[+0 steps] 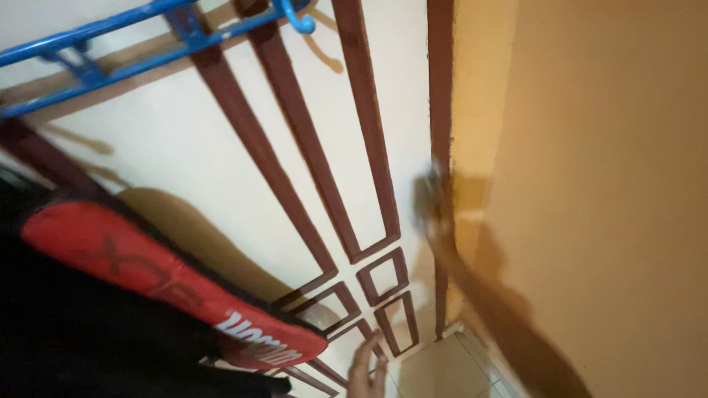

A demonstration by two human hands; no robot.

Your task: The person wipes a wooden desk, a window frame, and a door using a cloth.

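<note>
Right hand (434, 199) out at arm's length on the door handle (439, 186) — motion-blurred, so I cannot tell whether the fingers are closed round it or only resting on it. The handle sits at the door's (184, 140) edge, hard against the brown frame strip (440, 88), with the orange wall (605, 184) just beyond the grip. Its shape and long axis are lost in the blur. The door's long axis runs steeply through the frame, tilted by the camera. Judged: rigid handle, probably metal, best taken full-palm; the door is stiff and fairly heavy. Left hand (366, 368) — low, well below the grip, fingers spread, empty, near the red-and-black bag (147, 273). Blue hanger rack (110, 44) up top.
</note>
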